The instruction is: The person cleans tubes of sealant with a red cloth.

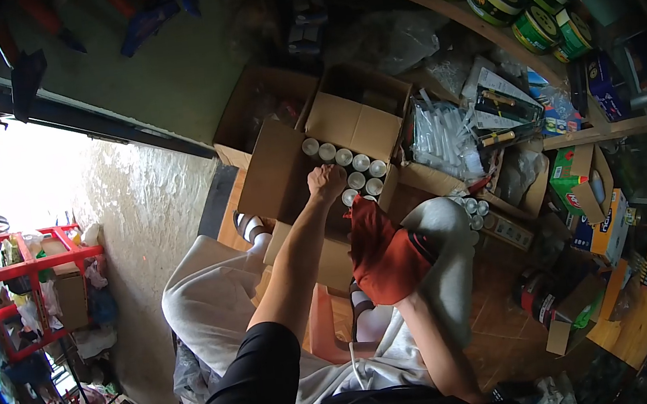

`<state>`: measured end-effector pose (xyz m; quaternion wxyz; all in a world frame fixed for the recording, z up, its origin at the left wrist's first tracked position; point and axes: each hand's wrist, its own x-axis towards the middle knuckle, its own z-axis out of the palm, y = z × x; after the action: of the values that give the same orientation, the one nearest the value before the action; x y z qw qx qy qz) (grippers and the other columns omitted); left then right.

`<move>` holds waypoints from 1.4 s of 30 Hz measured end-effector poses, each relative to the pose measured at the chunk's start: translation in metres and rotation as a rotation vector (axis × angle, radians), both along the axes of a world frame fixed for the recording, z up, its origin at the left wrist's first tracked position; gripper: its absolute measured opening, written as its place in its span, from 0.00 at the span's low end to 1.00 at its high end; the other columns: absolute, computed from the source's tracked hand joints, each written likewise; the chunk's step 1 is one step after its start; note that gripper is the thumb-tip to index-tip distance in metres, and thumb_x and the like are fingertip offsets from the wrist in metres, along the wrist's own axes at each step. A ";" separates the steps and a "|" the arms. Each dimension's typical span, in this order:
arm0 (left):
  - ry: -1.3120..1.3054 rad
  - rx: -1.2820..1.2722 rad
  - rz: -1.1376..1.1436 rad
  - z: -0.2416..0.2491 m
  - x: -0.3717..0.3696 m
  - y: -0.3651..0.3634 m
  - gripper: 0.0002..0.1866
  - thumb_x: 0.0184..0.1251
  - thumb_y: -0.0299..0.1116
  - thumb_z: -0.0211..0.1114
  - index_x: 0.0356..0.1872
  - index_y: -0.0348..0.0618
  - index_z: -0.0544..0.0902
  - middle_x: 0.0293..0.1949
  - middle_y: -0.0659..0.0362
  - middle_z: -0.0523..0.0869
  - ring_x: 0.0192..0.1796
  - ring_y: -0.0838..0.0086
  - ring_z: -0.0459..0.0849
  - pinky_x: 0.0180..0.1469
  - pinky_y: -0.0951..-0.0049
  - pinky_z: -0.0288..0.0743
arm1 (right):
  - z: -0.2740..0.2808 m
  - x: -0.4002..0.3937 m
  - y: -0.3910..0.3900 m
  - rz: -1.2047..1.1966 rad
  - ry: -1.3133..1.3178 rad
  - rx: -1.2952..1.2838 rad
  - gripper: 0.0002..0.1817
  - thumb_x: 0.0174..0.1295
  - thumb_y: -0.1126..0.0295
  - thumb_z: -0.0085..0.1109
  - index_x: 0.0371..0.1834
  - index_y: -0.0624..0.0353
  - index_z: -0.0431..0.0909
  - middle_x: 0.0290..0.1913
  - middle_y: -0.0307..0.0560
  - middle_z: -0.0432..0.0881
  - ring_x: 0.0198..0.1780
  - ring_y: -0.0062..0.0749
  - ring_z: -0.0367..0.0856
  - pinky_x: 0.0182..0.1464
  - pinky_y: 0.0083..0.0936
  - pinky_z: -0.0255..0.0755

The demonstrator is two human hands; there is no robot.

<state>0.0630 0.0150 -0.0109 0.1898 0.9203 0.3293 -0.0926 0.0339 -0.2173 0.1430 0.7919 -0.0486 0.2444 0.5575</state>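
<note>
I sit with an open cardboard box [280,179] between my knees. Several silver-topped cans [352,160] stand in rows inside it. My left hand [326,179] reaches into the box, its fingers curled tight around a can in the nearer row, which the hand mostly hides. My right hand [399,293] rests on my right knee, wrapped in a red cloth [382,255] that it grips. The cloth covers the fingers.
A second open box [259,101] stands behind the first. Clear plastic bags [444,135], small cartons [594,201] and more cans [474,208] crowd the floor at right. Green tins [534,10] line a shelf. A red rack [22,279] stands by the bright doorway at left.
</note>
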 end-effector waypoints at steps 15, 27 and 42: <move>-0.118 -0.062 -0.049 0.005 -0.004 -0.002 0.12 0.57 0.38 0.61 0.30 0.42 0.88 0.32 0.47 0.88 0.36 0.52 0.88 0.38 0.56 0.83 | -0.009 -0.007 0.019 -0.019 -0.550 -0.094 0.28 0.76 0.61 0.35 0.76 0.60 0.55 0.77 0.43 0.60 0.75 0.29 0.61 0.76 0.32 0.53; -0.324 0.054 -0.480 0.389 -0.131 0.067 0.11 0.56 0.37 0.70 0.34 0.41 0.83 0.36 0.51 0.87 0.39 0.56 0.86 0.39 0.61 0.81 | -0.042 0.004 0.001 -0.097 -0.159 0.141 0.29 0.74 0.51 0.41 0.75 0.48 0.62 0.70 0.43 0.72 0.65 0.43 0.75 0.66 0.46 0.69; -1.227 -1.043 0.506 0.378 -0.192 -0.019 0.23 0.66 0.55 0.63 0.43 0.44 0.72 0.25 0.59 0.77 0.22 0.71 0.78 0.26 0.69 0.76 | -0.039 0.006 -0.026 0.135 -0.371 -0.029 0.25 0.75 0.49 0.42 0.69 0.48 0.69 0.62 0.44 0.79 0.56 0.35 0.82 0.56 0.37 0.78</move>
<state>-0.1294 -0.0044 0.3675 0.7508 0.5002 0.2789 0.3289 0.0403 -0.2436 0.1041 0.7833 -0.1781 0.0983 0.5874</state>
